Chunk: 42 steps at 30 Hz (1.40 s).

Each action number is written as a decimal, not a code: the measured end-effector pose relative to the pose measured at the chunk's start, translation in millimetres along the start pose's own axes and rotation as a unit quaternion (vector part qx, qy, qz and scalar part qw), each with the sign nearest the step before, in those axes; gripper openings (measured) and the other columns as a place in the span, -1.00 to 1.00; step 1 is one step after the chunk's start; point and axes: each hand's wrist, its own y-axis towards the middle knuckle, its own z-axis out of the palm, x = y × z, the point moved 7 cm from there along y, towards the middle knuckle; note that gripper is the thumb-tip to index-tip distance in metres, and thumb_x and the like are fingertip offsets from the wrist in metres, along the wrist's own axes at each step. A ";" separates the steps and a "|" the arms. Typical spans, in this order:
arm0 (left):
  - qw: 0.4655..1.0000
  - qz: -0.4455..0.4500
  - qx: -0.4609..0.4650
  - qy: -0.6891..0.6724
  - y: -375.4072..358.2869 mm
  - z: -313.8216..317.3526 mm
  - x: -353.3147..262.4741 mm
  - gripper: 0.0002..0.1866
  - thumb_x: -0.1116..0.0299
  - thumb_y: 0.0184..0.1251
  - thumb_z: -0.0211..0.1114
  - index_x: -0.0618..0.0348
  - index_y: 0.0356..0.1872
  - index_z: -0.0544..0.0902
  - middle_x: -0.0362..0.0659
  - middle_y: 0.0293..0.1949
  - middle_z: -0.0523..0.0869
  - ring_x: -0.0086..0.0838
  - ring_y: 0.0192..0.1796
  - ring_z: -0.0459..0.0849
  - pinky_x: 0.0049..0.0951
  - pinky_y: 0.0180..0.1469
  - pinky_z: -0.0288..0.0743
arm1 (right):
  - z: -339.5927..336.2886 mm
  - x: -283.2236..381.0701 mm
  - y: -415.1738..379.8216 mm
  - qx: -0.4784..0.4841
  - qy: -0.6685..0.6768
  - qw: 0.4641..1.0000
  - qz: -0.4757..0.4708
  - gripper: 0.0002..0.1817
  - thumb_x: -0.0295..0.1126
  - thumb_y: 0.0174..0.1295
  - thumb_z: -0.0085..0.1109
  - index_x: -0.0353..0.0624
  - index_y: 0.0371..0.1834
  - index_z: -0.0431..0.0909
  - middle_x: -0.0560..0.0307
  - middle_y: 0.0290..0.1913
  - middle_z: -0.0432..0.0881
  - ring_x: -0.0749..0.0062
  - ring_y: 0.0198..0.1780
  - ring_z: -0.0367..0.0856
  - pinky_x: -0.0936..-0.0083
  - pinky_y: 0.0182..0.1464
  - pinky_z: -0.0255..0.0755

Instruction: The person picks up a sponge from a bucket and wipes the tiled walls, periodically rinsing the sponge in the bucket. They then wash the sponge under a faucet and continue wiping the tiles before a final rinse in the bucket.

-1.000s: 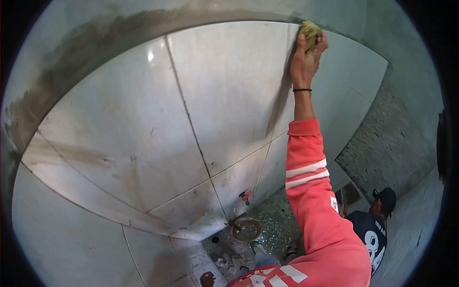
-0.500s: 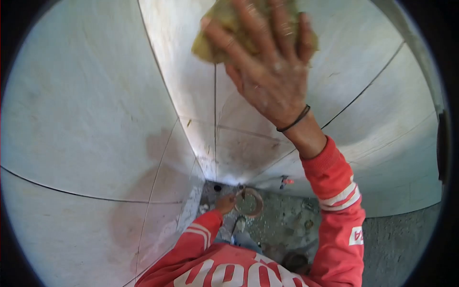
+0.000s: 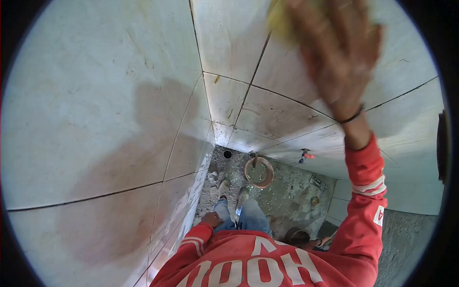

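Note:
My right hand is up against the tiled wall at the upper right, smeared by motion. Under its fingers is a yellow-green sponge, partly cut off by the top of the view and pressed flat to the tiles. A dark band circles that wrist. My left hand hangs low beside my left thigh, small in the view, its fingers foreshortened; I cannot tell whether it holds anything.
A round bucket with cloudy water stands on the rough, wet floor near the corner. Close by are a drain hole and a red-handled tap on the wall. Another tiled wall rises at my left, and rubble lies about.
My right hand has moved right across the wall with the sponge. The view has shifted, showing more floor and my legs. My left hand now appears by my thigh, away from the bucket.

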 end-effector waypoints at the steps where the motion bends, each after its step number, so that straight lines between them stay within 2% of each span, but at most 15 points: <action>1: 1.000 0.017 0.013 0.016 -3.6 2.9 3.2 -0.59 -0.03 0.30 0.47 -0.06 0.06 0.79 0.00 0.00 0.85 -0.10 0.06 0.82 -0.07 0.18 0.62 | -3.5 -16.1 11.1 -0.080 -0.034 0.996 -0.014 -0.48 -0.27 0.38 0.28 0.21 0.43 0.60 0.11 0.60 0.42 -0.02 0.66 0.24 -0.10 0.67 -0.02; 2: 1.000 0.015 0.016 0.020 -5.2 1.2 5.7 -0.59 -0.03 0.30 0.47 -0.06 0.06 0.79 0.00 0.00 0.85 -0.10 0.06 0.82 -0.07 0.18 0.62 | -6.7 -32.2 20.4 -0.161 -0.069 0.984 -0.021 -0.53 -0.29 0.37 0.32 0.14 0.37 0.67 0.07 0.55 0.51 -0.08 0.63 0.30 -0.08 0.65 0.09; 5: 0.998 0.024 0.065 -0.003 -4.8 -6.3 -13.5 -0.63 -0.05 0.30 0.47 0.01 -0.12 0.84 -0.01 -0.15 0.87 -0.12 -0.08 0.84 -0.06 0.08 0.64 | -9.4 -34.5 27.1 -0.050 -0.206 0.977 -0.009 -0.50 -0.15 0.48 0.21 0.22 0.47 0.60 0.11 0.64 0.38 -0.06 0.72 0.14 -0.12 0.74 -0.11; 8: 0.986 0.117 0.111 -0.038 -39.3 -32.2 -51.6 -0.71 0.00 0.26 0.50 -0.05 -0.22 0.88 -0.01 -0.29 0.87 -0.05 -0.15 0.86 -0.04 0.05 0.68 | 0.9 -9.5 -3.0 -0.128 -0.260 0.956 -0.057 -0.52 -0.05 0.51 0.12 0.27 0.46 0.61 0.14 0.65 0.38 -0.02 0.72 0.14 -0.08 0.76 -0.18; 12: 0.988 0.118 0.104 0.010 13.0 -21.1 -41.9 -0.68 -0.03 0.25 0.50 -0.03 -0.22 0.86 -0.04 -0.28 0.88 -0.07 -0.15 0.86 -0.07 0.01 0.67 | 9.4 72.4 -55.7 0.007 -0.092 0.992 0.086 -0.52 -0.05 0.52 0.04 0.30 0.45 0.61 0.15 0.66 0.36 0.03 0.73 0.11 -0.03 0.78 -0.26; 15: 0.986 0.099 0.125 -0.056 83.8 -6.1 -47.1 -0.61 -0.03 0.24 0.53 -0.03 -0.05 0.79 -0.07 -0.31 0.86 -0.06 -0.16 0.84 -0.05 -0.03 0.65 | 33.5 124.4 -115.3 0.019 -0.027 0.995 0.092 -0.53 -0.11 0.51 0.04 0.31 0.44 0.62 0.15 0.67 0.35 0.06 0.75 0.09 -0.01 0.78 -0.31; 17: 0.972 0.226 -0.043 -0.056 133.9 -18.3 -61.6 -0.56 0.01 0.30 0.49 -0.03 0.11 0.72 -0.08 -0.32 0.84 -0.07 -0.18 0.82 -0.04 -0.06 0.64 | 43.7 160.5 -141.7 -0.002 -0.004 0.998 0.070 -0.54 -0.16 0.49 0.06 0.31 0.43 0.63 0.15 0.67 0.34 0.08 0.75 0.07 0.01 0.79 -0.33; 18: 0.971 0.230 -0.046 -0.051 163.5 -14.3 -63.3 -0.56 0.01 0.30 0.49 -0.03 0.11 0.72 -0.08 -0.32 0.84 -0.07 -0.18 0.82 -0.04 -0.06 0.64 | 47.6 173.0 -153.2 -0.029 0.076 0.989 0.123 -0.53 -0.22 0.49 0.04 0.27 0.43 0.64 0.12 0.67 0.34 0.08 0.76 0.06 -0.02 0.78 -0.33; 20: 0.946 0.295 -0.112 -0.077 213.7 -23.3 -76.8 -0.57 0.09 0.36 0.45 -0.01 0.17 0.67 -0.09 -0.31 0.82 -0.07 -0.19 0.81 -0.06 -0.06 0.65 | 53.0 194.8 -176.2 -0.036 0.078 0.988 0.131 -0.52 -0.22 0.48 0.07 0.27 0.45 0.61 0.11 0.68 0.33 0.06 0.75 0.06 -0.03 0.78 -0.32; 27: 0.922 0.339 -0.123 -0.141 321.2 -31.9 -89.7 -0.63 0.23 0.43 0.42 0.07 0.18 0.65 -0.02 -0.24 0.82 -0.08 -0.15 0.82 -0.10 -0.04 0.66 | 59.0 246.9 -228.4 -0.026 -0.041 0.993 0.108 -0.44 -0.20 0.43 0.16 0.25 0.52 0.53 0.06 0.69 0.29 -0.01 0.74 0.06 -0.07 0.75 -0.28; 32: 0.905 0.365 -0.129 -0.176 354.5 -15.2 -57.9 -0.63 0.24 0.46 0.41 0.10 0.20 0.64 -0.04 -0.20 0.82 -0.18 -0.10 0.83 -0.19 0.00 0.66 | 77.4 321.9 -297.1 0.050 -0.064 0.987 0.140 -0.37 -0.18 0.40 0.22 0.23 0.57 0.48 0.04 0.70 0.27 -0.05 0.74 0.06 -0.10 0.73 -0.25; 33: 0.901 0.375 -0.132 -0.175 359.3 -9.6 -49.4 -0.63 0.24 0.46 0.41 0.10 0.20 0.64 -0.04 -0.20 0.82 -0.18 -0.10 0.83 -0.19 0.00 0.66 | 87.2 344.2 -323.3 0.100 -0.029 0.979 0.173 -0.26 -0.17 0.30 0.34 0.44 0.61 0.44 0.20 0.74 0.20 0.04 0.74 0.07 -0.07 0.71 -0.24; 36: 0.892 0.412 -0.175 -0.064 352.1 2.8 -33.6 -0.64 0.22 0.45 0.40 0.10 0.17 0.67 -0.06 -0.19 0.82 -0.16 -0.09 0.82 -0.18 -0.01 0.66 | 98.7 424.5 -403.6 0.140 0.055 0.975 0.163 -0.23 -0.18 0.38 0.22 0.34 0.70 0.28 0.13 0.77 0.13 0.07 0.76 0.04 -0.14 0.73 -0.35; 39: 0.874 0.412 -0.243 -0.084 329.1 -2.1 -27.9 -0.71 0.23 0.41 0.40 0.07 0.07 0.72 -0.08 -0.19 0.82 -0.13 -0.08 0.81 -0.15 -0.02 0.67 | 119.5 503.9 -512.3 0.182 0.078 0.974 0.109 -0.21 -0.23 0.36 0.22 0.29 0.71 0.28 0.12 0.77 0.11 0.00 0.76 0.03 -0.19 0.72 -0.31; 42: 0.818 0.461 -0.345 0.010 325.2 16.9 -22.0 -0.82 0.27 0.36 0.39 0.03 -0.08 0.76 -0.12 -0.22 0.82 -0.13 -0.13 0.80 -0.11 -0.06 0.67 | 112.8 497.8 -502.2 0.188 0.096 0.972 0.104 -0.24 -0.27 0.35 0.22 0.32 0.67 0.33 0.12 0.76 0.14 0.00 0.75 0.05 -0.24 0.68 -0.17</action>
